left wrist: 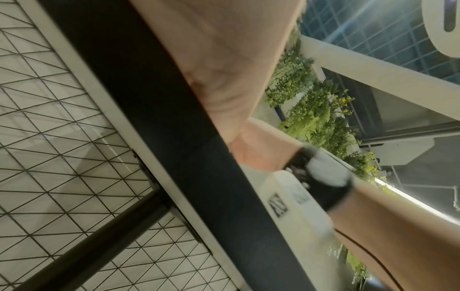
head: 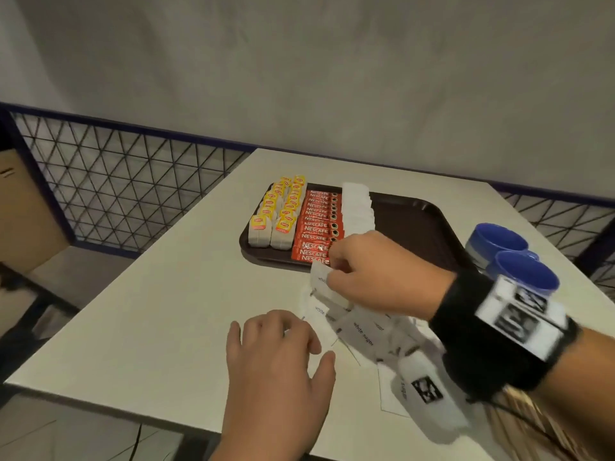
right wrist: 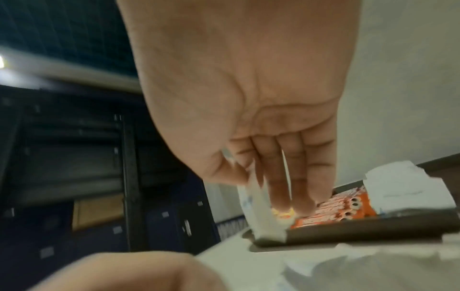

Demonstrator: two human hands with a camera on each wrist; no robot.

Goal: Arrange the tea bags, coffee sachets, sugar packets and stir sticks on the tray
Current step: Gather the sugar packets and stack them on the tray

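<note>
Pinching a few white sugar packets (head: 320, 277) between thumb and fingers, the right hand (head: 376, 274) is held just above the near edge of the dark brown tray (head: 416, 224). In the right wrist view the same packets (right wrist: 259, 212) are seen hanging on edge from the fingertips (right wrist: 293, 198), right at the tray's front rim (right wrist: 373, 226). The left hand (head: 279, 357) is laid palm down on the white table (head: 166, 294), fingers spread and relaxed, gripping nothing — its fingertips are just beside a loose heap of sugar packets (head: 362, 331) printed "white sugar".

On the tray, two rows of yellow-tagged tea bags (head: 276, 214) are lined up at the left end; red coffee sachets (head: 319, 224) are laid in an overlapping column beside them, and a row of white packets (head: 357, 207) is set to their right. The right half of the tray is bare. Two blue cups (head: 509, 257) are stood on the table just right of the tray. A black strap with a white marker block (head: 519, 314) is worn on the right wrist. Pale wooden stir sticks (head: 519, 424) are partly seen under the right forearm, blurred.

The left wrist view is filled by the table's underside, a dark frame bar (left wrist: 174, 137) and wire mesh fencing (left wrist: 49, 118).
</note>
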